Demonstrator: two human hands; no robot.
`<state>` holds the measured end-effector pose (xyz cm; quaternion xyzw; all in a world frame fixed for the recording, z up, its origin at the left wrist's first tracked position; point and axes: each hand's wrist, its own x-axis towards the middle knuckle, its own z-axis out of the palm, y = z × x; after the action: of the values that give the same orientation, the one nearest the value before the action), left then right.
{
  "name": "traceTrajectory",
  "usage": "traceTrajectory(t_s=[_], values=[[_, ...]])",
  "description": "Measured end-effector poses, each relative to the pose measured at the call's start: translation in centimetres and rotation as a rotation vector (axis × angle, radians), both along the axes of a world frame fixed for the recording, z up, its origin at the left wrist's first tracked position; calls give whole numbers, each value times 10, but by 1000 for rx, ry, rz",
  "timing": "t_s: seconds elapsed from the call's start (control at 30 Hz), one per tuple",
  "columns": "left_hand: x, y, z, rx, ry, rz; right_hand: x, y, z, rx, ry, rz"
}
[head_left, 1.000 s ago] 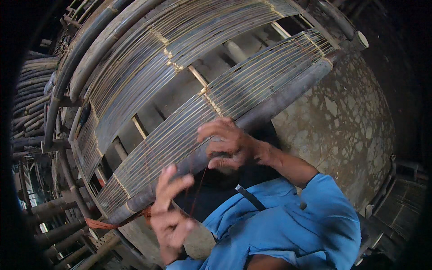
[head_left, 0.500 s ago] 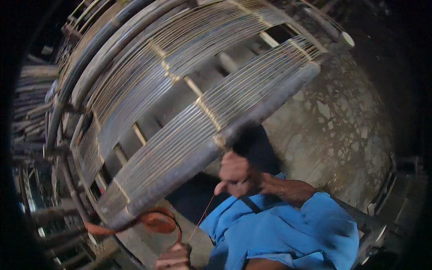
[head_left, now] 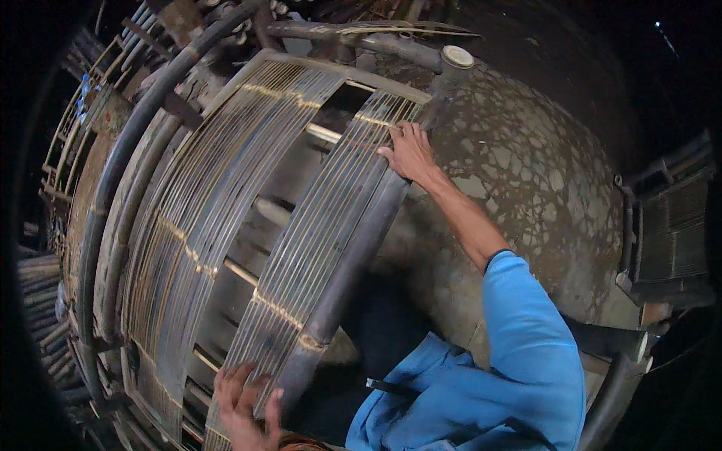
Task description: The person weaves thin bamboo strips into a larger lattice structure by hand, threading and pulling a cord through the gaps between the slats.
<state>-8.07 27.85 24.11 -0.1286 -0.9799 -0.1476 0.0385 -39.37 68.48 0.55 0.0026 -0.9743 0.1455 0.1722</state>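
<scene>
Thin bamboo slats (head_left: 293,252) run in long rows along a bench, bound crosswise with pale cane lashing (head_left: 278,307). A thick dark bamboo pole (head_left: 338,282) forms its near edge. My right hand (head_left: 411,154) rests with fingers spread on the far end of that pole and the slats beside it. At the lower edge of the view, my left hand (head_left: 244,406) lies over the near end of the slats, fingers apart. Neither hand holds anything I can see. Something reddish-brown (head_left: 302,443) shows beside the left wrist, mostly cut off.
Curved dark bamboo rails (head_left: 113,177) rise along the bench's left side. A cut bamboo end (head_left: 457,57) sticks out at the far corner. To the right is a stone-patched floor (head_left: 526,173), with another slatted piece (head_left: 671,225) beyond it. Poles (head_left: 41,304) are stacked at left.
My hands have let go of the thin strand stretched between them. The right one has moved to the bench's far end, the left onto the slats. The view has shifted.
</scene>
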Motion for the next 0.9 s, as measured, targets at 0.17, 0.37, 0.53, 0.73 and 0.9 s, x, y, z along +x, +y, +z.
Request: traceTrajectory(t_s=[0.17, 0.37, 0.53, 0.73, 0.9], values=[[-112, 60, -62, 453, -398, 64, -4, -5, 1, 124, -56, 6], [-227, 152, -155, 1050, -404, -66, 27, -78, 78, -795, 125, 914], [-248, 141, -131, 1554, -881, 211, -23, -47, 86, -896, -195, 862], [-276, 28, -181, 1076, -424, 499, -122, -28, 11, -250, -28, 592], [-328, 32, -242, 397, -86, 306, -132, -43, -10, 25, -179, 497]])
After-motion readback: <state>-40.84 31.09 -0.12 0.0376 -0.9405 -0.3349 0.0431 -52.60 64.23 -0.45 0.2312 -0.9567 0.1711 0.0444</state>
